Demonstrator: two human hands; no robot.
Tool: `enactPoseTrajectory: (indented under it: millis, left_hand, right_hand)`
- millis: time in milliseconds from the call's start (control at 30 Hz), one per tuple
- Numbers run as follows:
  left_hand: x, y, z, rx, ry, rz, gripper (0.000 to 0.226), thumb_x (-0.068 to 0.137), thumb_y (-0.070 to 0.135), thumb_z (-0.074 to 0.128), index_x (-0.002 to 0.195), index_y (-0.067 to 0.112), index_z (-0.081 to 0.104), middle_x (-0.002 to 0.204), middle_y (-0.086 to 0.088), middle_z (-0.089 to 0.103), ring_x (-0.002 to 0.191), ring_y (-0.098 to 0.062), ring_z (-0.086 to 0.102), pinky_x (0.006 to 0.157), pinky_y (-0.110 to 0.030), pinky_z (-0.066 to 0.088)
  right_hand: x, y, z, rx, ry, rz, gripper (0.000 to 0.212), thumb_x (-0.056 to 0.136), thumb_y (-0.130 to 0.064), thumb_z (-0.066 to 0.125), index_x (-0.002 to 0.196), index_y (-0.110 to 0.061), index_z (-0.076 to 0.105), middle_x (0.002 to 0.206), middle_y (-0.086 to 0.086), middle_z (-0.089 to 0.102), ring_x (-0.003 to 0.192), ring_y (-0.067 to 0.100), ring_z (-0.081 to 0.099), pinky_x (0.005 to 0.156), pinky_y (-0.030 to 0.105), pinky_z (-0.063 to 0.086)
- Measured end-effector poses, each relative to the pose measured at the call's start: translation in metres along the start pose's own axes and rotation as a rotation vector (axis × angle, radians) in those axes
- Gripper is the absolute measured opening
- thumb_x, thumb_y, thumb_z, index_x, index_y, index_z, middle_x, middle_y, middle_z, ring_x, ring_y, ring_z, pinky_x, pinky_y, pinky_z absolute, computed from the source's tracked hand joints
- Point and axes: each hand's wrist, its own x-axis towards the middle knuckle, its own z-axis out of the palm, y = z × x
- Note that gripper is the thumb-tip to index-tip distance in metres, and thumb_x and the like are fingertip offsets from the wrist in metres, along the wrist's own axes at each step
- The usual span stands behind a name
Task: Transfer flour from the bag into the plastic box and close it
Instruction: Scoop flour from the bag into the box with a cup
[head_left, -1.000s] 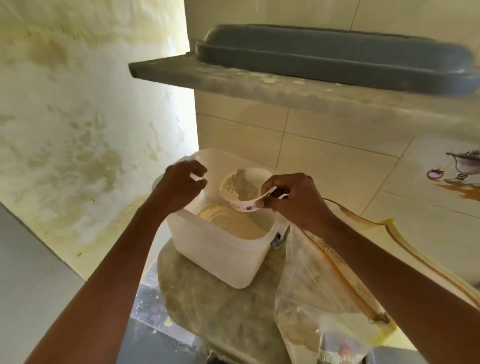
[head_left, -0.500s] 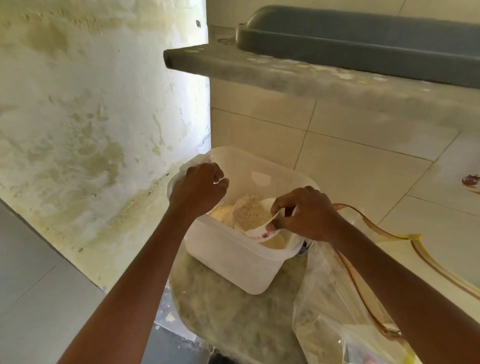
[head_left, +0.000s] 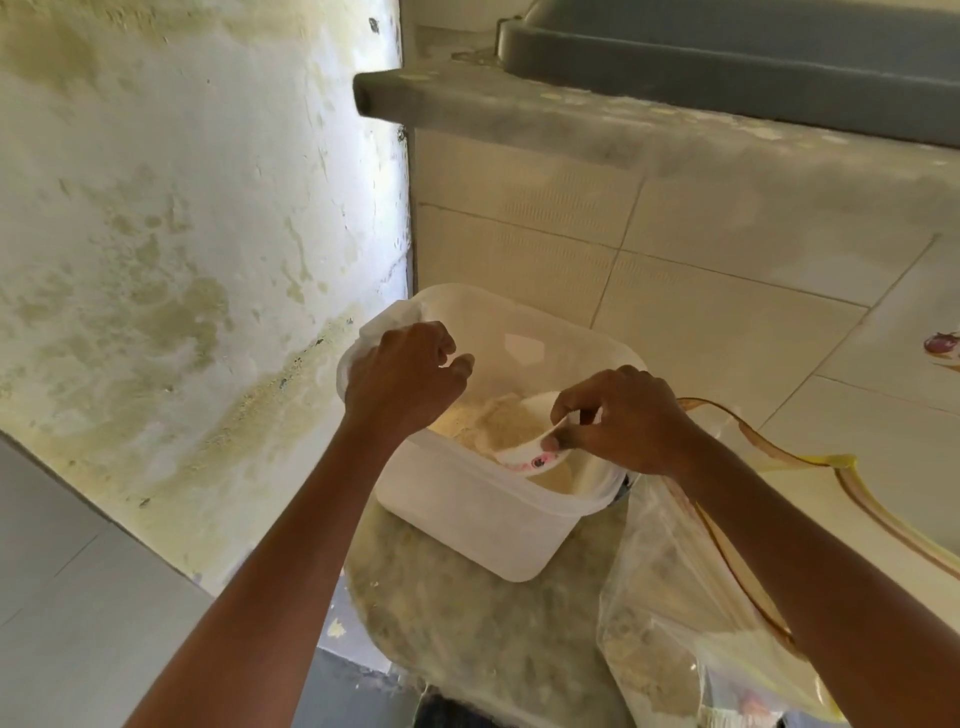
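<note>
A translucent white plastic box stands open on a round marbled stool top, partly filled with pale flour. My left hand grips the box's left rim. My right hand pinches a small white bowl with a pink mark, tipped inside the box with flour spilling from it. A clear plastic flour bag with a yellow edge slumps to the right of the box, under my right forearm.
A stained plaster wall rises at left. Beige tiles cover the wall behind the box. A grey stone shelf juts out overhead and carries a dark grey plastic lid or tray. Grey floor lies at lower left.
The bowl has come down from above the box to inside it and tipped, letting flour fall. My view has dropped and shifted left. My left hand has kept its hold on the rim.
</note>
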Motion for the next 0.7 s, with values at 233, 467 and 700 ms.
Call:
enactPoseTrajectory:
  millis: [233,467,700]
  left_hand:
    - [-0.0031,0.0016,-0.0007,0.009,0.01,0.004,0.033,0.095,0.051,0.059,0.117,0.029,0.07,0.109,0.013,0.074,0.106,-0.013,0.066,0.092,-0.035,0.047]
    - [-0.0055,0.0039,-0.0022,0.023,0.006,0.006,0.034,0.095,0.051,0.059,0.118,0.028,0.07,0.109,0.012,0.074,0.107,-0.014,0.067,0.092,-0.034,0.046]
    - [-0.0064,0.0047,-0.0035,0.026,-0.007,0.001,0.034,0.096,0.051,0.059,0.118,0.028,0.069,0.108,0.013,0.074,0.109,-0.015,0.066,0.096,-0.038,0.048]
  right_hand:
    - [-0.0007,-0.0017,0.0013,-0.059,-0.029,-0.033,0.033,0.076,-0.07,0.07,0.09,-0.04,0.076,0.076,-0.022,0.061,0.083,0.007,0.063,0.07,0.028,0.042]
    - [-0.0001,0.0002,0.0016,-0.024,-0.023,-0.038,0.03,0.077,-0.066,0.073,0.089,-0.039,0.076,0.078,-0.021,0.064,0.082,0.006,0.064,0.074,0.029,0.048]
    - [0.0006,0.0018,0.006,-0.012,-0.008,-0.034,0.036,0.076,-0.073,0.069,0.09,-0.041,0.075,0.079,-0.021,0.069,0.082,0.006,0.064,0.078,0.032,0.049]
